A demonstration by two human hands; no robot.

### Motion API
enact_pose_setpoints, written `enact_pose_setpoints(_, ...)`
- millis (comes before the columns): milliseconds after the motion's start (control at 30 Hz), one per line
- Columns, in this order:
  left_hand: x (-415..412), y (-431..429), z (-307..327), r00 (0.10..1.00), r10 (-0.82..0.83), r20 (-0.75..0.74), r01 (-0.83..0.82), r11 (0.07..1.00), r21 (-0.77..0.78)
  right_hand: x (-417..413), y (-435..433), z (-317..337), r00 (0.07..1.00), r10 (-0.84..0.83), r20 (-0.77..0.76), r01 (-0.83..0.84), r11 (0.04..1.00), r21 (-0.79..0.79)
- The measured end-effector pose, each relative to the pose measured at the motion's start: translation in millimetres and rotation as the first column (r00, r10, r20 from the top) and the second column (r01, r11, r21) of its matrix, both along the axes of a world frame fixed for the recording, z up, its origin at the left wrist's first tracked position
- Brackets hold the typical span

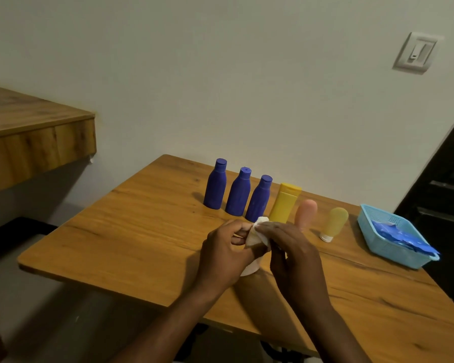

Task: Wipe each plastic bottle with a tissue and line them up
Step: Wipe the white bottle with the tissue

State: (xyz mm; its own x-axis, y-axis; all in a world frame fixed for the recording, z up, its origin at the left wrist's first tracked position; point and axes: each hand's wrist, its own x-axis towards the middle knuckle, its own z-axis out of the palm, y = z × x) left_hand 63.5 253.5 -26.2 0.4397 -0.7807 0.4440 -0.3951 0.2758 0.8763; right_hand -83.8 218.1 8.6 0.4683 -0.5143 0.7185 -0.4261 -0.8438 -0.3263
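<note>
— Where was the tissue (254, 235)?
— Pinched by the right hand (295, 254) against a white object (250, 269) gripped in the left hand (224, 251), mostly hidden.
— Around them?
— A row of bottles (237, 197) stood behind, its middle partly blocked by the hands; a blue basket (396, 254) sat right.

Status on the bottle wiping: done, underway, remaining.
Done: six bottles stand in a row, three blue bottles, a yellow bottle, a pink bottle and an amber bottle; whether each was wiped cannot be seen. In hand: the left hand grips a white bottle while the right hand presses the tissue on it. Left: adding it to the row; no other bottle shows waiting.
</note>
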Motion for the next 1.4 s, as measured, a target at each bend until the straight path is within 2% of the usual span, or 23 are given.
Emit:
enact_pose_setpoints(67,-1.8,1.6,-0.1,1.000,-0.006,0.006,0.006,1.000,-0.023,-0.4,-7.8,-0.2,0.997,-0.019,0.071,0.016,0.999,0.047)
enact_pose_setpoints(133,-4.4,2.5,-1.4,1.000,0.008,0.025,-0.006,0.998,-0.058,0.3,-11.5,-2.5,0.980,-0.037,0.195,-0.001,0.981,0.194)
enact_pose_setpoints(200,-6.6,2.8,-3.1,0.998,0.034,0.060,-0.029,0.996,-0.084,1.7,-11.9,-7.2,0.931,-0.054,0.361,-0.092,0.922,0.377)
enact_pose_setpoints(267,-6.9,3.9,-3.9,0.994,0.057,0.097,-0.048,0.994,-0.094,4.5,-7.0,-13.5,0.871,-0.093,0.482,-0.176,0.857,0.484)
enact_pose_setpoints(367,-8.0,5.3,-4.9,0.988,0.064,0.140,-0.048,0.993,-0.111,7.6,7.0,-28.3,0.841,-0.136,0.524,-0.236,0.778,0.582)
enact_pose_setpoints(467,-6.9,5.4,-5.3,0.981,0.081,0.176,-0.059,0.991,-0.123,8.1,16.0,-42.5,0.856,-0.204,0.475,-0.199,0.718,0.667)
enact_pose_setpoints(567,-4.4,5.3,-4.5,0.976,0.076,0.202,-0.052,0.992,-0.119,7.5,16.7,-41.0,0.868,-0.207,0.451,-0.167,0.735,0.657)
enact_pose_setpoints(767,-7.5,10.0,-1.8,0.985,0.064,0.157,-0.043,0.990,-0.137,9.9,13.9,-22.9,0.818,-0.162,0.552,-0.186,0.833,0.521)
enact_pose_setpoints(1000,-8.9,8.4,-2.8,0.997,0.035,0.066,-0.025,0.988,-0.155,14.7,25.3,-29.6,0.805,-0.156,0.573,-0.202,0.835,0.512)
enact_pose_setpoints(1167,-8.5,6.2,-5.1,0.999,-0.001,0.043,0.008,0.989,-0.150,15.2,33.2,-33.7,0.835,-0.124,0.536,-0.199,0.841,0.503)
enact_pose_setpoints(1400,-7.1,6.0,-3.8,1.000,-0.021,0.006,0.021,0.987,-0.159,12.5,12.0,-20.2,0.769,-0.155,0.620,-0.206,0.858,0.470)
